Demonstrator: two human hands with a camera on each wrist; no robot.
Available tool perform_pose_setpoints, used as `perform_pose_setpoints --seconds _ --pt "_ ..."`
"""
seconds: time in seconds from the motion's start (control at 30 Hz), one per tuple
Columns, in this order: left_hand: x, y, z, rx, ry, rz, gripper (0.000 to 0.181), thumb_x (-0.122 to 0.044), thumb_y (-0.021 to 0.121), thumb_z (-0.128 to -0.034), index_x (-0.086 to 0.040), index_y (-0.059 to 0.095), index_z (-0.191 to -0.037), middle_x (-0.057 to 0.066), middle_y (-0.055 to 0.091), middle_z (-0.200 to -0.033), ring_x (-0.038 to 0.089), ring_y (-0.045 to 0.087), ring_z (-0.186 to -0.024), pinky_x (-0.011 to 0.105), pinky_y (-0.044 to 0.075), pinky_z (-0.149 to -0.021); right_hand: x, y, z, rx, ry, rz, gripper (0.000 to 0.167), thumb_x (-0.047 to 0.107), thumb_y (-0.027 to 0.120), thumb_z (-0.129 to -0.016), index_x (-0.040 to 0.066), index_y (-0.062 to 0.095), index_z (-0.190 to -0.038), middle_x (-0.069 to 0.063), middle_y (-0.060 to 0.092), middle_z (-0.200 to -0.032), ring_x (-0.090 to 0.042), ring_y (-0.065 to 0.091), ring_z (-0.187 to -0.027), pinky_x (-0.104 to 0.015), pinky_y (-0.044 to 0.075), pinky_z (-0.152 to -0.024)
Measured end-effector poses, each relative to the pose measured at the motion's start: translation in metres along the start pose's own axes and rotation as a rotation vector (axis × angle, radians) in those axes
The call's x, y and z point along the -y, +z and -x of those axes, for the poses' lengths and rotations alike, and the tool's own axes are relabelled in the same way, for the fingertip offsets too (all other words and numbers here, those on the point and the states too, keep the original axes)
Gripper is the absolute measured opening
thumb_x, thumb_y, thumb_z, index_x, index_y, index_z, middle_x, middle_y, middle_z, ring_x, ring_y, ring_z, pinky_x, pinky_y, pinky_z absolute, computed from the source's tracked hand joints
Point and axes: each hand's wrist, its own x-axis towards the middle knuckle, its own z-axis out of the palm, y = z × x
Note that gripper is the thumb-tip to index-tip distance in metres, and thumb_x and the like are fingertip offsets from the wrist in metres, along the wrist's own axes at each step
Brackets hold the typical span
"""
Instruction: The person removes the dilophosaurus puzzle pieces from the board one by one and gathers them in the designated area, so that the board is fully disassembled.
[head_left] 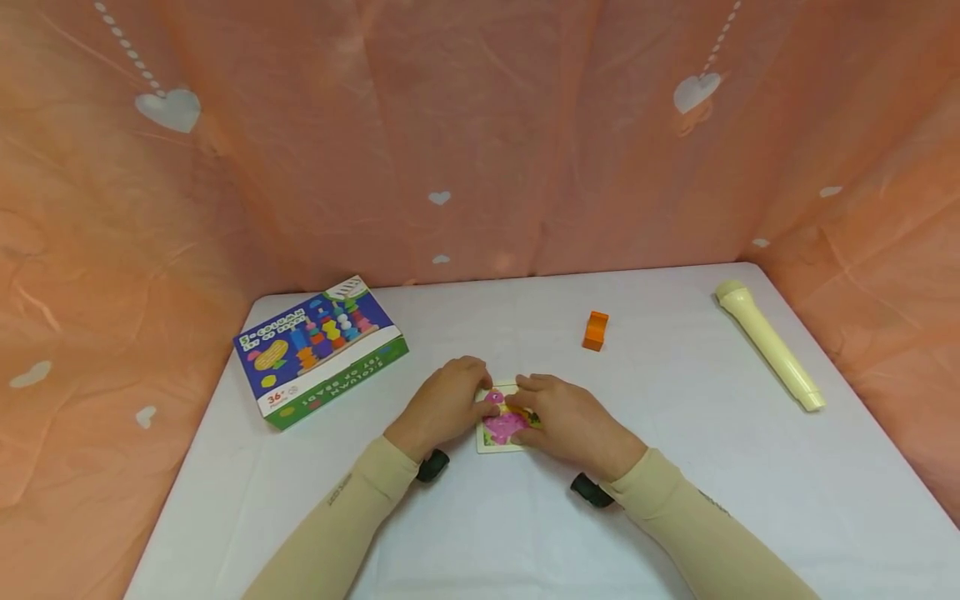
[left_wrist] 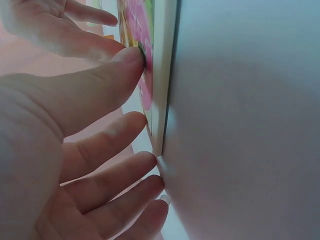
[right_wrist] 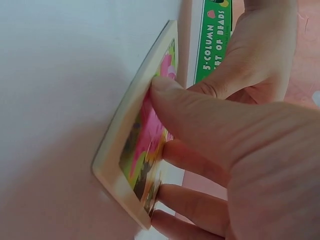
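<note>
A small square puzzle board (head_left: 495, 450) with a cream rim and a pink animal picture (head_left: 504, 428) lies flat on the table between both hands. From its left side my left hand (head_left: 450, 402) reaches in, the thumb pressing on the picture and the other fingers by the far edge. My right hand (head_left: 573, 423) is over the right side. In the right wrist view its thumb (right_wrist: 167, 90) presses on the pink part, and the other fingers (right_wrist: 192, 202) touch the board farther off. Part of the picture is hidden under the hands.
A blue and green bead-set box (head_left: 322, 350) lies at the left. Beyond the right hand stands a small orange block (head_left: 596, 331). A pale yellow microphone-shaped stick (head_left: 772, 346) lies near the right edge of the white-covered table (head_left: 510, 542). Peach cloth (head_left: 480, 142) hangs behind.
</note>
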Motion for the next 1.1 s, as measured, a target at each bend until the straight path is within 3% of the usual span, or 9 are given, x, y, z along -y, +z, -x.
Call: perform_pose_setpoints --seconds 0.23,0.47,0.6,0.8,0.97,1.1 --pt "0.0 0.001 -0.001 -0.017 -0.018 0.025 0.034 -0.035 0.085 -0.0948 -0.008 0.075 -0.113 0.009 0.066 -0.129 0.028 0.061 -0.123 0.043 0.053 -0.112 0.0 0.0 -0.002 0.009 0.025 0.005 0.046 0.036 0.088 -0.092 0.013 0.078 -0.131 -0.018 0.066 -0.151 -0.037 0.062 -0.141 -0.052 0.054 -0.113" --pt "0.002 0.004 -0.001 -0.004 -0.074 0.071 0.037 -0.036 0.087 -0.0929 -0.01 0.074 -0.115 0.003 0.064 -0.111 0.021 0.058 -0.106 0.038 0.055 -0.1 0.002 0.0 -0.003 0.036 0.054 -0.027 0.046 0.037 0.089 -0.091 0.014 0.08 -0.129 -0.018 0.065 -0.151 -0.038 0.061 -0.142 -0.053 0.051 -0.116" --pt "0.004 0.003 -0.003 -0.01 -0.057 0.1 0.036 -0.034 0.088 -0.0929 -0.011 0.073 -0.116 0.001 0.064 -0.105 0.018 0.058 -0.096 0.037 0.055 -0.093 0.002 -0.001 -0.005 0.021 0.037 -0.01 0.045 0.036 0.09 -0.089 0.014 0.08 -0.127 -0.018 0.067 -0.149 -0.038 0.062 -0.141 -0.053 0.053 -0.114" --pt "0.01 0.005 -0.004 0.001 -0.055 0.193 0.041 -0.033 0.088 -0.0929 -0.01 0.073 -0.123 0.001 0.063 -0.104 0.017 0.058 -0.095 0.035 0.054 -0.089 0.001 0.0 -0.003 0.014 0.031 -0.012 0.046 0.036 0.09 -0.089 0.014 0.08 -0.128 -0.019 0.066 -0.15 -0.038 0.062 -0.141 -0.053 0.053 -0.113" --pt "0.017 0.005 -0.005 0.014 -0.074 0.297 0.024 -0.03 0.081 -0.099 -0.014 0.077 -0.117 0.001 0.064 -0.099 0.017 0.058 -0.092 0.033 0.052 -0.084 0.0 0.0 -0.002 0.024 0.047 -0.028 0.047 0.039 0.088 -0.091 0.016 0.079 -0.131 -0.016 0.064 -0.153 -0.037 0.06 -0.144 -0.053 0.052 -0.116" --pt "0.02 0.004 -0.004 0.011 -0.089 0.371 0.012 -0.026 0.073 -0.1047 -0.019 0.078 -0.113 -0.002 0.069 -0.101 0.017 0.06 -0.094 0.035 0.053 -0.089 0.001 0.0 -0.002 0.036 0.055 -0.019 0.049 0.04 0.089 -0.09 0.016 0.079 -0.132 -0.016 0.064 -0.153 -0.036 0.06 -0.145 -0.053 0.051 -0.116"
